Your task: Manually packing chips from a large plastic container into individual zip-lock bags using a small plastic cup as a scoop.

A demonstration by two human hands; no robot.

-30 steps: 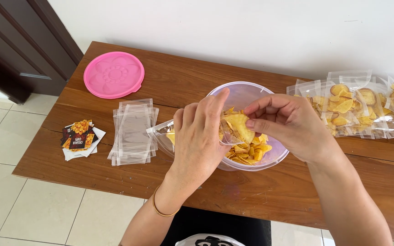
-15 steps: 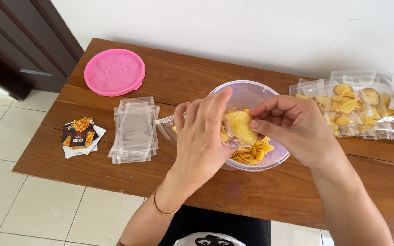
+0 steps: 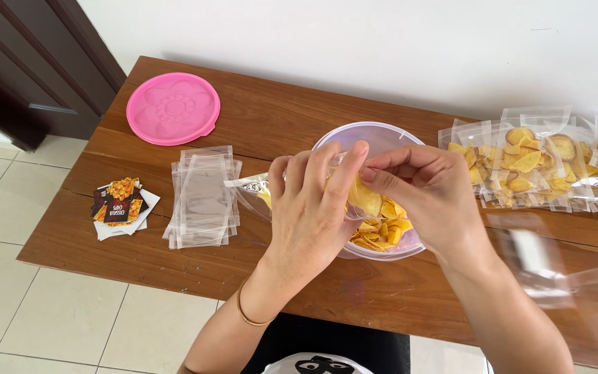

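My left hand (image 3: 309, 208) holds a small clear plastic bag (image 3: 254, 188) open over a clear plastic bowl (image 3: 382, 138) of yellow chips (image 3: 382, 232). The bag's sealed end sticks out to the left of my fingers. My right hand (image 3: 427, 190) pinches a yellow chip (image 3: 365, 197) at the bag's mouth, its fingertips touching my left fingers. Both hands hover just above the bowl's near half and hide much of it.
A pink round lid (image 3: 173, 109) lies at the back left of the wooden table (image 3: 278, 118). A stack of empty clear bags (image 3: 203, 195) and a pile of printed labels (image 3: 120, 206) lie left of the bowl. Filled chip bags (image 3: 541, 163) lie at the right. White wall behind.
My right hand has brought a chip from the bowl up to the bag's mouth. My left hand has tilted the bag slightly toward it. The bowl has stayed in place.
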